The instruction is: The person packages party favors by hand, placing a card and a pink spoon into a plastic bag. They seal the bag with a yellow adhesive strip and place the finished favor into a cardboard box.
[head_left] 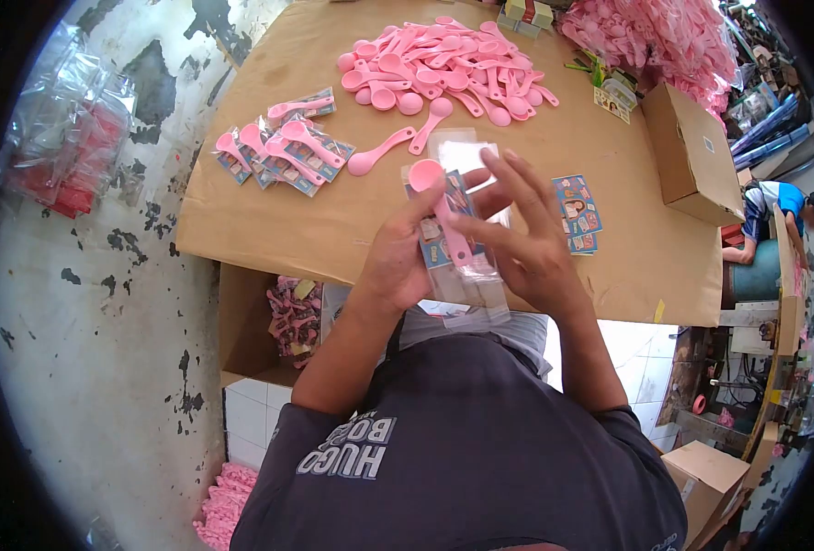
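Observation:
In front of my chest, my left hand (401,246) grips a clear plastic bag (482,296) with a pink measuring spoon (427,174) and a blue printed card (436,252). The thumb presses near the spoon's bowl, and the handle slants down to the right. My right hand (540,241) is beside the bag with its fingers stretched out and apart, one fingertip overlapping the spoon's handle. Just beyond the hands lies a stack of clear bags (462,151) on the brown-covered table (306,230). More printed cards (577,213) lie right of my right hand.
A large heap of pink spoons (448,69) covers the table's far side. Several bagged spoons with cards (292,151) lie at left. A cardboard box (693,156) stands at the right edge, near a sack of pink spoons (650,41). Another person (779,207) sits far right.

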### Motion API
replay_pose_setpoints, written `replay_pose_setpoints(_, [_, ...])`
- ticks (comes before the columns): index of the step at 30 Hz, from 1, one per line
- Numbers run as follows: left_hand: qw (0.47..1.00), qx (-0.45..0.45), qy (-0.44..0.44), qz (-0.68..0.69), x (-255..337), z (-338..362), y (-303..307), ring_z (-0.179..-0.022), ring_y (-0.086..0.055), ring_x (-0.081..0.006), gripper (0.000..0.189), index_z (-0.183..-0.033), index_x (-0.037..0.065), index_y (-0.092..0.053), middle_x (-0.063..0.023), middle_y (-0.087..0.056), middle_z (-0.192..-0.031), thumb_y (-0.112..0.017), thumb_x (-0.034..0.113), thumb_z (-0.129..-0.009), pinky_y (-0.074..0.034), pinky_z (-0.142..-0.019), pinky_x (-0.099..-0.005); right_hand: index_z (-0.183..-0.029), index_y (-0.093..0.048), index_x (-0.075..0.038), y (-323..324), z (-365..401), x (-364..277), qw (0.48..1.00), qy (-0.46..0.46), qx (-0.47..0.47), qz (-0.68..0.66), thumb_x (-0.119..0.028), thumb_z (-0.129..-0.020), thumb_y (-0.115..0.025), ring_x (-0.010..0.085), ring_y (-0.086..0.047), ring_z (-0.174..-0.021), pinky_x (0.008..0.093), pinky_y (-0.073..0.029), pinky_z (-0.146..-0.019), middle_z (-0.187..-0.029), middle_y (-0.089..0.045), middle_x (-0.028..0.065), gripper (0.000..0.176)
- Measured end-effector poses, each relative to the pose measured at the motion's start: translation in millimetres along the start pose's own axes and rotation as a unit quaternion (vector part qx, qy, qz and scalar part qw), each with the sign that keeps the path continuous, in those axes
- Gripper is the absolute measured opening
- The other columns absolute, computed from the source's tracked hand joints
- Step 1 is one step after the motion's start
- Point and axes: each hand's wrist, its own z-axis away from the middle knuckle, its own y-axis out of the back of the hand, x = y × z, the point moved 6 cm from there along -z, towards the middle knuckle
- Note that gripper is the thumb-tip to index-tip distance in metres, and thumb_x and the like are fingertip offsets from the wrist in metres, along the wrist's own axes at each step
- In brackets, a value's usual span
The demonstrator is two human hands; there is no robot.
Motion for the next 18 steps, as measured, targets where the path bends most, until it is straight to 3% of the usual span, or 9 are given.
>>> replay_pose_setpoints(4, [1.000,-0.013,0.012,-0.017,0.8,1.0,7.3,-0.138,-0.054,-0.0300,0.056,-0.155,0.005,-0.038,-0.0198,-0.056,-0.146,-0.049,0.036,-0.110,-0.052,-0.108,-0.0434,-0.113,-0.079,-0.019,0.1,-3.3,1.8,0.999,0.027,0.000,-0.042,0.001,-0.076,-0.074,0.0379,-0.048,-0.141,0.0467,-0.046,-0.109,-0.147,-0.059,0.0120,0.043])
replay_pose_setpoints(6, [0.998,0.013,-0.036,-0.054,7.0,-0.3,9.6,-0.136,-0.054,-0.0286,0.057,-0.154,0.003,-0.038,-0.0193,-0.057,-0.146,-0.049,0.036,-0.110,-0.046,-0.112,-0.0435,-0.116,-0.077,-0.013,12.2,-4.6,7.3,0.989,-0.004,0.017,-0.146,0.002,-0.080,-0.074,0.0308,-0.058,-0.131,0.0374,-0.051,-0.099,-0.135,-0.067,0.0119,0.039])
replay_pose_setpoints(7, [0.998,0.013,-0.033,-0.056,6.8,-0.7,8.4,-0.136,-0.054,-0.0286,0.057,-0.154,0.003,-0.038,-0.0193,-0.057,-0.146,-0.049,0.036,-0.110,-0.046,-0.112,-0.0435,-0.116,-0.077,-0.013,12.2,-0.4,9.1,0.989,-0.007,0.020,-0.146,0.002,-0.080,-0.074,0.0308,-0.058,-0.131,0.0374,-0.051,-0.099,-0.135,-0.067,0.0119,0.039])
replay_pose_setpoints(9, [0.970,0.033,-0.123,-0.207,19.5,0.7,4.9,-0.136,-0.054,-0.0276,0.059,-0.154,0.001,-0.040,-0.0208,-0.056,-0.146,-0.049,0.039,-0.110,-0.041,-0.116,-0.0446,-0.117,-0.074,-0.005,6.8,15.9,32.4,0.935,-0.164,0.059,-0.308,0.000,-0.088,-0.075,0.0215,-0.066,-0.111,0.0300,-0.052,-0.088,-0.121,-0.073,0.0108,0.030])
replay_pose_setpoints(10, [0.966,0.013,-0.128,-0.223,21.0,1.7,-6.4,-0.130,-0.058,-0.0229,0.056,-0.151,-0.002,-0.044,-0.0211,-0.060,-0.141,-0.055,0.032,-0.109,-0.046,-0.111,-0.0402,-0.126,-0.068,-0.002,6.2,16.3,34.8,0.944,-0.165,0.079,-0.276,-0.005,-0.094,-0.075,0.0129,-0.065,-0.092,0.0276,-0.050,-0.080,-0.105,-0.073,0.0083,0.033])
replay_pose_setpoints(11, [0.967,0.012,-0.124,-0.223,18.5,1.1,-9.0,-0.130,-0.058,-0.0229,0.056,-0.151,-0.002,-0.044,-0.0211,-0.060,-0.141,-0.055,0.032,-0.109,-0.046,-0.111,-0.0402,-0.126,-0.068,-0.002,6.5,17.6,34.3,0.943,-0.168,0.082,-0.274,-0.005,-0.094,-0.075,0.0129,-0.065,-0.092,0.0276,-0.050,-0.080,-0.105,-0.073,0.0083,0.033])
replay_pose_setpoints(13, [0.928,0.002,-0.143,-0.344,14.7,1.0,-15.8,-0.119,-0.065,-0.0179,0.049,-0.147,-0.004,-0.049,-0.0194,-0.067,-0.132,-0.061,0.020,-0.106,-0.053,-0.102,-0.0336,-0.133,-0.061,-0.002,-3.3,27.5,40.0,0.896,-0.279,0.050,-0.342,-0.007,-0.093,-0.076,0.0081,-0.060,-0.081,0.0249,-0.047,-0.073,-0.095,-0.071,0.0045,0.043])
replay_pose_setpoints(14, [0.919,0.034,-0.156,-0.359,14.5,0.6,-15.6,-0.106,-0.069,-0.0145,0.044,-0.142,-0.006,-0.053,-0.0173,-0.072,-0.123,-0.065,0.010,-0.103,-0.057,-0.091,-0.0276,-0.138,-0.055,-0.002,-7.9,30.2,39.0,0.878,-0.299,0.049,-0.371,-0.007,-0.094,-0.076,0.0053,-0.060,-0.080,0.0218,-0.044,-0.068,-0.087,-0.068,0.0006,0.049])
replay_pose_setpoints(18, [0.903,0.076,-0.154,-0.395,6.9,-4.0,-11.3,-0.099,-0.071,-0.0137,0.042,-0.141,-0.004,-0.055,-0.0183,-0.074,-0.120,-0.064,0.011,-0.104,-0.058,-0.087,-0.0275,-0.137,-0.055,-0.003,-14.9,42.3,43.8,0.833,-0.366,0.068,-0.410,-0.007,-0.094,-0.076,0.0076,-0.063,-0.079,0.0221,-0.047,-0.069,-0.090,-0.070,0.0033,0.047])
